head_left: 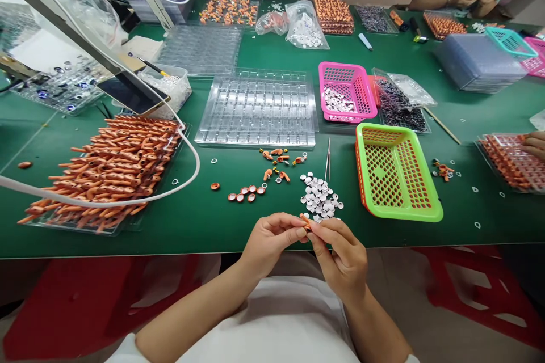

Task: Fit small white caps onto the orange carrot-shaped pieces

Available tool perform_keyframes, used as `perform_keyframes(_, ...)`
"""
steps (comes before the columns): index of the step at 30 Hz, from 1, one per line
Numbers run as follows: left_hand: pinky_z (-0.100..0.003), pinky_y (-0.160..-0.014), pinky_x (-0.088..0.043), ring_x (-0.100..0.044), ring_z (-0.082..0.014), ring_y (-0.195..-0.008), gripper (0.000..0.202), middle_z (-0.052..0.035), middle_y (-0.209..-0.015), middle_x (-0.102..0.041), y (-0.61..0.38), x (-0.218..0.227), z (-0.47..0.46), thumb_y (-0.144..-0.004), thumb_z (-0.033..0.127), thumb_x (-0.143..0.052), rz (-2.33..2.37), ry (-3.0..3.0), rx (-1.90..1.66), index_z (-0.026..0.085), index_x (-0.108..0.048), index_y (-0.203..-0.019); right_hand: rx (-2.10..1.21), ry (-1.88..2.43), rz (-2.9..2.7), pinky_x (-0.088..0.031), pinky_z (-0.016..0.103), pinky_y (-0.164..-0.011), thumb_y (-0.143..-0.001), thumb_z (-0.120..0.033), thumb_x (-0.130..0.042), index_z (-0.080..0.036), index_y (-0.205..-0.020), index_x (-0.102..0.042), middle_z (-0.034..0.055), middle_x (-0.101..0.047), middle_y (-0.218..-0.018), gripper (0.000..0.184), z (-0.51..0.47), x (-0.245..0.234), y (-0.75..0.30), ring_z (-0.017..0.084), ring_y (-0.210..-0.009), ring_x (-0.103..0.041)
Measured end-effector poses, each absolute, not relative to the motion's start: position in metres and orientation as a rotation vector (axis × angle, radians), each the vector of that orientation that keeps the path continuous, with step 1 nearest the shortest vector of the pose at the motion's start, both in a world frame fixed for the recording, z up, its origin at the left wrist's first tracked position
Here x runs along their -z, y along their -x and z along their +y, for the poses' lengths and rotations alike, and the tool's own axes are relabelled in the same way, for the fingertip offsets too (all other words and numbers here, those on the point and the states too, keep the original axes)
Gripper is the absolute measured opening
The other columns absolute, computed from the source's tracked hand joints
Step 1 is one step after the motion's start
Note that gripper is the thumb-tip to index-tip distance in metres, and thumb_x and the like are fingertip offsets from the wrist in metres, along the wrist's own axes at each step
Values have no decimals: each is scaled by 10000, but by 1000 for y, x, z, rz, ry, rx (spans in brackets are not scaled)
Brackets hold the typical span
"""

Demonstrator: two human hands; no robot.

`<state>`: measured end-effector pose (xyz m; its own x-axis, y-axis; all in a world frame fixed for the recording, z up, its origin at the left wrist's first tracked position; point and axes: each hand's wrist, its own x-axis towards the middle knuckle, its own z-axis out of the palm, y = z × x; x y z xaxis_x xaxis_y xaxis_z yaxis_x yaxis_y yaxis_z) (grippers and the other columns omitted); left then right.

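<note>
Presently: one small orange piece [305,221], located front-left of the green basket [400,215], its finer detail too small to tell. Left hand [270,238]: grip closed on one side. Right hand [344,255]: grip closed on the other. Handling, advised: light, even fingertip pressure, low over the surface [196,232]. White discs [320,195]: heaped left of the basket. Tweezers [327,161]: likewise left of it.

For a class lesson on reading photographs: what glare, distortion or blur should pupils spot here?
In the head view, pale glare streaks the clear tray; in the head view, the red stool at lower left looks stretched; also in the head view, the orange piece between left hand and right hand shows little detail.
</note>
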<state>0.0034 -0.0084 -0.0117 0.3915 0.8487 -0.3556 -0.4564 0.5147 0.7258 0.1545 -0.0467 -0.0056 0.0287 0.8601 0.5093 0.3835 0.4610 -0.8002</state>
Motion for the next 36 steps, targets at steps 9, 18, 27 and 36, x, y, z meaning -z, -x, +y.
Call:
perform_keyframes(9,-189,-667,-603,-715,-134,-688,76,-33,-808,-763,2,0,-9,-743,183,-819,827,-718,-905,170,-770,-801,-491,1068,-1793,-550,287,-666,-857,47,-608,-173,-1257,-612,85,-642,-919,456,-44,-2,-168,165,-805,-613)
perform_keyframes(18,-213,-688,-607,-704,-130,-705,75,-39,-864,-762,-5,6,-16,-766,184,-803,771,-680,-981,184,-773,-834,-572,1068,-1732,-548,225,-680,-875,19,-610,-157,-1141,-658,68,-644,-924,322,-40,-11,-168,128,-803,-627)
perform_keyframes(27,-177,-642,-554,-658,-99,-672,130,-13,-760,-728,-11,5,-17,-710,224,-852,768,-394,-951,177,-758,-787,-609,1101,-1576,-557,255,-753,-885,-19,-617,-223,-1237,-631,61,-637,-1019,407,-42,3,-156,145,-902,-634)
perform_keyframes(36,-191,-653,-578,-693,-128,-693,88,-34,-774,-749,-3,5,-14,-758,205,-813,793,-583,-925,165,-750,-805,-518,1060,-1690,-565,265,-728,-870,26,-602,-217,-1282,-612,75,-656,-1012,479,-40,2,-161,153,-861,-636)
